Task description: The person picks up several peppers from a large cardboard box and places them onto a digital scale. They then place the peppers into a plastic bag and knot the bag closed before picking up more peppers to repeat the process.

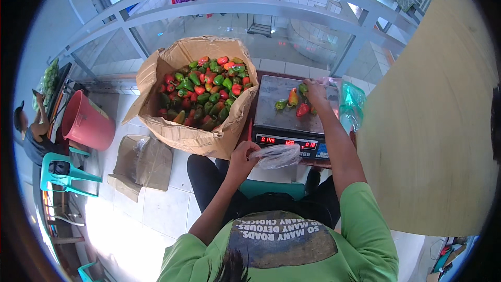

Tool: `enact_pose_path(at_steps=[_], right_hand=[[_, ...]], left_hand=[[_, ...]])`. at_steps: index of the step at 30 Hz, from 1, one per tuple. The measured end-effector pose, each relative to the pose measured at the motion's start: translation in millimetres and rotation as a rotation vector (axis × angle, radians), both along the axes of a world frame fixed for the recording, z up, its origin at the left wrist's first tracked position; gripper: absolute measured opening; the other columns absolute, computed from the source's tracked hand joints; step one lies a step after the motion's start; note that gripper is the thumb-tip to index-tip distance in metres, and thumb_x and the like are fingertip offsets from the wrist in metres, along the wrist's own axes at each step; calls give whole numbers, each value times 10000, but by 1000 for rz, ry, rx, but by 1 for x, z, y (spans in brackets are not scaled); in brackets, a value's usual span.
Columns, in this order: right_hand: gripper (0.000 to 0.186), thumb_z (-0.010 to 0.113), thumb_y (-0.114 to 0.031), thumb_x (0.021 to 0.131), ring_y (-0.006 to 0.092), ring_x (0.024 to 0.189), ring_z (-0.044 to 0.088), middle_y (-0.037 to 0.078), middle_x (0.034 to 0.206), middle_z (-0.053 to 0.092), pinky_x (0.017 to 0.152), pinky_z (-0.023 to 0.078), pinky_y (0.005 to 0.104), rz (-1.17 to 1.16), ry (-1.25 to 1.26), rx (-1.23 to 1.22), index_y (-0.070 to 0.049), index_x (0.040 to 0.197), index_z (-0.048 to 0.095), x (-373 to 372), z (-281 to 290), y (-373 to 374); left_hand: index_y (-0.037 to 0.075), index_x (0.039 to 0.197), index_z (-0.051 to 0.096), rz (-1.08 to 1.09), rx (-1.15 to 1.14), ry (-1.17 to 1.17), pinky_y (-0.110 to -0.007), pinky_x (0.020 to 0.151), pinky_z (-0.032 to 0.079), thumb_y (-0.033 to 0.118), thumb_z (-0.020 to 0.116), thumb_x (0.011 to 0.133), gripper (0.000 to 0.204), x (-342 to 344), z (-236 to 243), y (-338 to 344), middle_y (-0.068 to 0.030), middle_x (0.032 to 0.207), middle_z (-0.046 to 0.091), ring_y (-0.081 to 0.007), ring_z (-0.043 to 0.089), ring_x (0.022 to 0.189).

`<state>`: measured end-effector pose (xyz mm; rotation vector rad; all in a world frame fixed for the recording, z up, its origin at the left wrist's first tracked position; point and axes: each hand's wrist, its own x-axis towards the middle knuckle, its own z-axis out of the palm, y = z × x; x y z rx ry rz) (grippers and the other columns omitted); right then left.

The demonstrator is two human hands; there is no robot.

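Observation:
On the scale's metal platform [269,94] lie several small bell peppers: a green one [281,105], an orange-yellow one [293,97] and a red one [302,109], with another partly under my right wrist. My right hand [315,93] reaches over the platform, its fingers closed around a green pepper [303,88]; the palm side is hidden. Below the scale's lit red display [286,141], my left hand [243,157] pinches the end of a clear plastic bag [277,156]. To its upper left stands a large open cardboard box [193,138] full of red and green peppers [206,91].
Clear green plastic bags [353,102] lie right of the scale, by a tall wooden panel [428,125]. A metal railing [240,8] runs behind. At left are a flattened carton [141,164], a red bin [87,120], a green chair [62,172] and a seated person [36,130].

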<state>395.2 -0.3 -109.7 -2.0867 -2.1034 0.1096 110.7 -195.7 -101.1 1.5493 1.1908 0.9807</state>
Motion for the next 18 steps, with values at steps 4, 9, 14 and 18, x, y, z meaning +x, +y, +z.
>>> enact_pose_path(at_steps=[4,9,14,18], right_hand=[[400,652,-164,705,322,920,570,137,1017,569,743,471,389,-57,170,174,-88,1084,547,16,-8,-10],[391,667,-227,701,224,783,578,115,896,590,676,467,344,-44,791,169,-69,1049,585,-1,39,-60],[444,659,-268,721,151,754,553,65,908,593,719,443,288,370,1006,-152,-66,1105,567,-43,92,-186],[430,658,-262,732,153,726,561,64,885,601,698,450,283,357,871,-263,-46,1092,569,-69,73,-214]], left_hand=[[12,835,528,38,67,27,-293,629,416,-28,628,662,204,10,11,5,-83,782,509,-194,518,691],[23,856,522,115,168,117,-309,603,403,-48,620,643,245,12,16,5,-95,778,498,-221,505,671],[24,828,546,75,194,142,-296,629,427,-52,607,652,201,27,26,6,-92,754,514,-195,541,701],[17,822,529,45,271,39,-320,628,415,-71,602,638,216,34,24,5,-108,801,500,-259,519,724]])
